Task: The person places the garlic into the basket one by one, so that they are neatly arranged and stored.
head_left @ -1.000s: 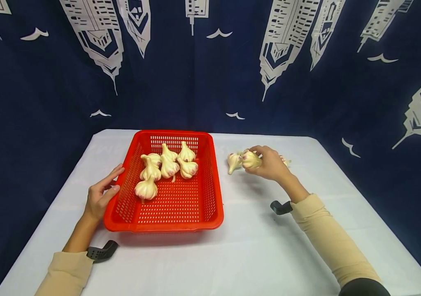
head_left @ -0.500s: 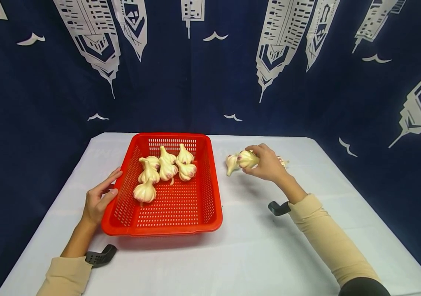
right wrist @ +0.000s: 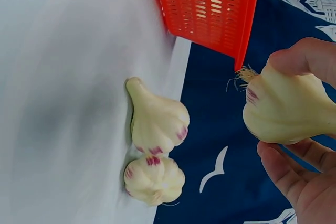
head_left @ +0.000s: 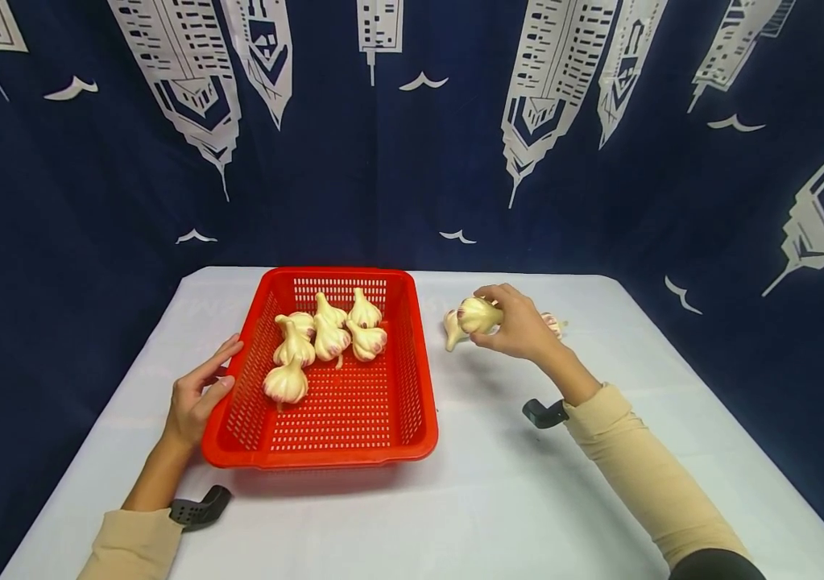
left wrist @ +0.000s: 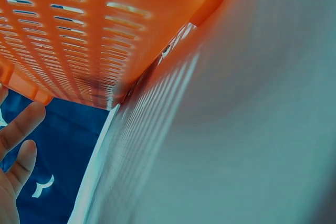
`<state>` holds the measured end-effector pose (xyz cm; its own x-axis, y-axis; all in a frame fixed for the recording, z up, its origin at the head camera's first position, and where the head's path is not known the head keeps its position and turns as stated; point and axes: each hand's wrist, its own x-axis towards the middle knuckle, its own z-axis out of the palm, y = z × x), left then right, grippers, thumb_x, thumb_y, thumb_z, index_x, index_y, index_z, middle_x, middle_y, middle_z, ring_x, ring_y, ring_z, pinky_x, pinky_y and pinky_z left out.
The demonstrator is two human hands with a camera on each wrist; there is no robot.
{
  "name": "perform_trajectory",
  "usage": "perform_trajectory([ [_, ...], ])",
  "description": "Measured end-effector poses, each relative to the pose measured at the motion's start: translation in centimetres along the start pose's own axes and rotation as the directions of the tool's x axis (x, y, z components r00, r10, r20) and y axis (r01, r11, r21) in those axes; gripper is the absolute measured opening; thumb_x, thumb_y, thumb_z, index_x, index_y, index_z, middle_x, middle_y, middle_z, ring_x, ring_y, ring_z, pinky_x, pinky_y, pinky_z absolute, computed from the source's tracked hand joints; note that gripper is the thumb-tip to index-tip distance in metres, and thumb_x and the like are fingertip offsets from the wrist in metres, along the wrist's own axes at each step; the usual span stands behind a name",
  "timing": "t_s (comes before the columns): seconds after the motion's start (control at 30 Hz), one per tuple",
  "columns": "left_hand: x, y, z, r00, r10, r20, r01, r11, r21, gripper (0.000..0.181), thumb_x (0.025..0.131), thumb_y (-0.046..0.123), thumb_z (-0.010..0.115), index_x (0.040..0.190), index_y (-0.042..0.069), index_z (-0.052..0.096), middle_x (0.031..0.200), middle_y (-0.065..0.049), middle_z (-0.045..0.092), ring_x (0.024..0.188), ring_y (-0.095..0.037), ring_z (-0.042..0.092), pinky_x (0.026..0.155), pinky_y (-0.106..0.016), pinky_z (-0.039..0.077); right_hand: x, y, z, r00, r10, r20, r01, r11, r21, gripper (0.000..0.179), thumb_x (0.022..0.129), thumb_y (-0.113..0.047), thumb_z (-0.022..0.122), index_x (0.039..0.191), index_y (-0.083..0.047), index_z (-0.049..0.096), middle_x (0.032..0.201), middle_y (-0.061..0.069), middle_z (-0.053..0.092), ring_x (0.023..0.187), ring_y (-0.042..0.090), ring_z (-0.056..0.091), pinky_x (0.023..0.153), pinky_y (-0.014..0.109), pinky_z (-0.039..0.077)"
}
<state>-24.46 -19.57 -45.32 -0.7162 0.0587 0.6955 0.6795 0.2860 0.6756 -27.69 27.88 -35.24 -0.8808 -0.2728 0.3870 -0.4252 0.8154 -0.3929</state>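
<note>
right hand (head_left: 522,324) | garlic bulb (head_left: 478,315) | lifted slightly, shifted nearer red basket (head_left: 342,419)

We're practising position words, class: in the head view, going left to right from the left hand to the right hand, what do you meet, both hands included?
Left hand, basket, garlic on the table, held garlic, right hand.

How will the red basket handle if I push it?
The red basket is probably light for its size, given its slotted walls. It seems fairly stiff, since its outline shows no obvious sag. The garlic bulbs inside could roll or shift, being rounded and loosely piled.
</note>
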Motion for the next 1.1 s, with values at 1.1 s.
perform_trajectory([
  [1.1, 0.1, -0.3, 0.0, 1.0, 0.027, 0.002, -0.027, 0.999, -0.02, 0.045, 0.083, -0.004, 0.052, 0.127, -0.007, 0.063, 0.135, -0.024, 0.056, 0.086, 0.003, 0.063, 0.072, -0.013, 0.045, 2.2, -5.6, 0.8, 0.978, -0.194, -0.077, 0.2, 0.977, 0.077, 0.056, 0.067, -0.014, 0.085, 0.115, -0.003, 0.058, 0.108, 0.013, 0.061, 0.089, 0.026, 0.056, 0.072, 0.038, 0.05],
])
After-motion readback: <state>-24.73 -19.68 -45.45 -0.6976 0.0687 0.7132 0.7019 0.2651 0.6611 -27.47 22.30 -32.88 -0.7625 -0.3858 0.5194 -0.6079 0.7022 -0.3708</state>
